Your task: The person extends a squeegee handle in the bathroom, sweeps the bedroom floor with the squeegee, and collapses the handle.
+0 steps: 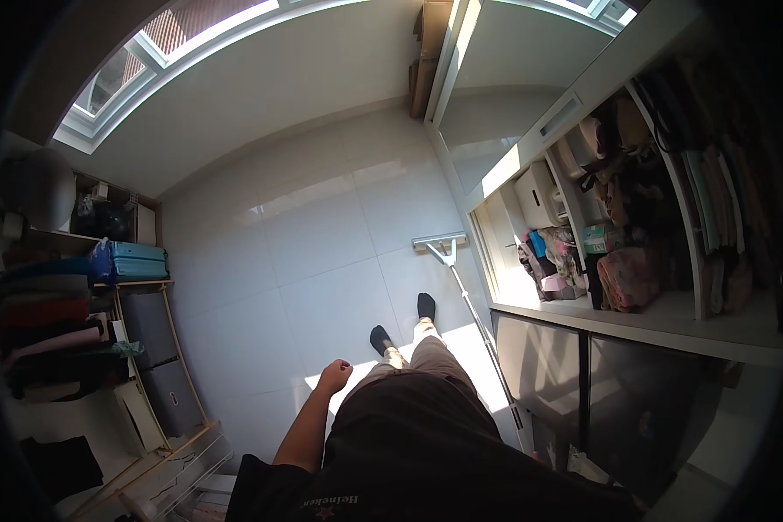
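Observation:
A flat mop (473, 306) reaches forward along my right side, its wide head (439, 243) resting on the floor tiles. Beside my dark shirt, only a sliver of my right hand (536, 455) shows at the lower end of the mop's handle, closed around it; the shirt and shadow hide the rest. My left hand (336, 377) hangs by my left thigh with its fingers curled in, and nothing shows in it. Both feet, in black socks (425, 306), stand on the tiles behind the mop head.
An open wardrobe (531, 306) with clothes and bags lines the right side, next to a sliding mirror door (505, 113). On the left are a rack with hanging clothes (52, 322), a blue case (139, 261) and grey storage boxes (167, 383). Cardboard (424, 70) leans in the far corner.

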Demonstrator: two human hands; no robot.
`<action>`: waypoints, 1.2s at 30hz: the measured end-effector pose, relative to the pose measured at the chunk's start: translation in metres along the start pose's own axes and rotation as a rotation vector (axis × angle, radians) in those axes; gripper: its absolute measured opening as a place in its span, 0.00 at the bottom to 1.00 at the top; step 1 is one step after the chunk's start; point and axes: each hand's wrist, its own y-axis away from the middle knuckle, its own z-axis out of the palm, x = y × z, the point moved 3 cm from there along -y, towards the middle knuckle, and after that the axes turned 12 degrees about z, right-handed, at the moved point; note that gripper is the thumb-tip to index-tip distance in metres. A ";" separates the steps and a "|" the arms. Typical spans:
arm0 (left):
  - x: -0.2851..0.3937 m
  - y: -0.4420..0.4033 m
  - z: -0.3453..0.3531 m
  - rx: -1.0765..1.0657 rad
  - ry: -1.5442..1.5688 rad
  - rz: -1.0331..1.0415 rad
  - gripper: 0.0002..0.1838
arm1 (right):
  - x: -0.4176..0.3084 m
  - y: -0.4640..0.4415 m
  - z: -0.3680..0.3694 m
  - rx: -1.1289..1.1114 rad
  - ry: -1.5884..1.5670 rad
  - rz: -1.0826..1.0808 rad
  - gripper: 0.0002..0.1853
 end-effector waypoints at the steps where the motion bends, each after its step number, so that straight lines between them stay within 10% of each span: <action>1: -0.002 0.006 -0.001 -0.009 -0.043 0.002 0.21 | -0.014 -0.002 -0.026 -0.006 -0.005 -0.048 0.24; 11: -0.046 0.029 -0.016 0.150 -0.002 -0.202 0.21 | -0.292 -0.205 -0.218 0.194 -0.120 -0.345 0.19; 20: 0.054 0.038 -0.008 0.214 0.022 -0.107 0.22 | -0.550 -0.261 -0.376 -0.037 -0.463 -0.433 0.20; 25: 0.040 0.021 0.002 0.186 0.010 -0.065 0.21 | -0.496 -0.273 -0.341 -0.044 -0.443 -0.486 0.24; 36: 0.008 0.020 0.019 0.203 0.180 -0.190 0.22 | -0.108 -0.130 -0.150 -0.207 -0.135 -0.587 0.36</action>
